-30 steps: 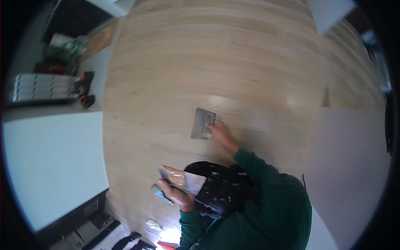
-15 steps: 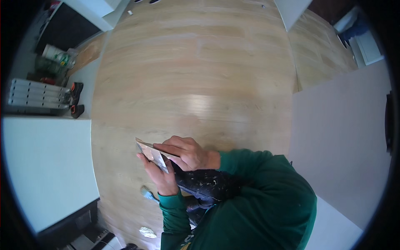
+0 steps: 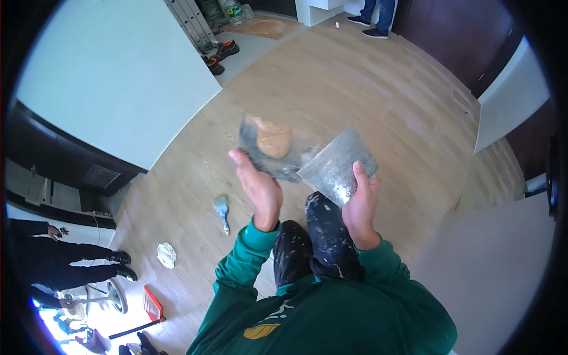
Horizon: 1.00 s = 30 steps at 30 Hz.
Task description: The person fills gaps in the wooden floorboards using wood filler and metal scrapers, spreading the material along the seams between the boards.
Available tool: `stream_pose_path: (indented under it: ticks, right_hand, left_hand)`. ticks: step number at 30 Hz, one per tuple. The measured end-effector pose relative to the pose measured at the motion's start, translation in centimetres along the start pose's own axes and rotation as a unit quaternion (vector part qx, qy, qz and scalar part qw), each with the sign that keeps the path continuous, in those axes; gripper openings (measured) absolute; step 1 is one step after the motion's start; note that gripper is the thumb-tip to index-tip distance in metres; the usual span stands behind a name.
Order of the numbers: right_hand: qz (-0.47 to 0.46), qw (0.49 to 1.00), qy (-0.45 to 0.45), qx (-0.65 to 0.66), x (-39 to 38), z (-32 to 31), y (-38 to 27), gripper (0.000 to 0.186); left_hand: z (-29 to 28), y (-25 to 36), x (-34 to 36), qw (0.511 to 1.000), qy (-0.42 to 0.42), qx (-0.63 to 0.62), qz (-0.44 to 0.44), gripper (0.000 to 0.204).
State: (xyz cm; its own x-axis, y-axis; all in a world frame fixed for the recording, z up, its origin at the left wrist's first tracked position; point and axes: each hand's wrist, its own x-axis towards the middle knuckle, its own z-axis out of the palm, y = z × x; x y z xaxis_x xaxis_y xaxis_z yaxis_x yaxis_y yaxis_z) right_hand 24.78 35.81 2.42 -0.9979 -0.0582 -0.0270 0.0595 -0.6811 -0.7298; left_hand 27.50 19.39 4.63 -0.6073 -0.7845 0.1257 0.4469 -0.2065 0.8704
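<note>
A flat grey putty plate [image 3: 251, 144] rests on my left hand [image 3: 260, 189], its thumb up along the near edge and its fingers hidden underneath. A smooth mound of tan putty [image 3: 274, 141] sits on its upper face. My right hand [image 3: 360, 204] grips a second thin, square metal putty plate [image 3: 336, 165], thumb on top and the other fingers mostly behind. Smears whiten that plate's lower edge. Its left corner comes close to or overlaps the first plate; whether they touch I cannot tell. Both are held above the wooden floor, in front of my paint-spotted knees.
A blue-handled brush [image 3: 221, 210] and a crumpled white lump [image 3: 167, 255] lie on the floor [image 3: 195, 177] to the left. Beyond them are a person in dark clothes [image 3: 77, 260] and a red tray [image 3: 152, 303]. Another person's legs [image 3: 378, 15] stand far off, near a dark door [image 3: 455, 41].
My view has swung toward the left. The two plates, pressed together before, are now spread out side by side, my right hand having moved to the right. The mound of putty now shows.
</note>
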Motion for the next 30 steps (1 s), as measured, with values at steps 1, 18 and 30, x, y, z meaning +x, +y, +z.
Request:
stream_pose_path:
  ticks: [1, 18, 30]
  right_hand:
    - [-0.014, 1.000, 0.003, -0.020, -0.8, 0.4, 0.4, 0.027]
    - [-0.479, 0.670, -0.472, -0.315, -13.1, 2.3, -7.7, 0.014]
    - [-0.445, 0.450, -0.346, -0.692, -3.7, -0.4, -11.5, 0.036]
  left_hand:
    - [-0.1, 0.5, -0.6, 0.999, -0.018, 0.040, 0.010, 0.056]
    - [-8.1, 6.4, -6.2, 0.740, -0.341, -0.289, -0.504, 0.069]
    - [-6.1, 4.8, -9.0, 0.875, -0.232, -0.231, -0.358, 0.063]
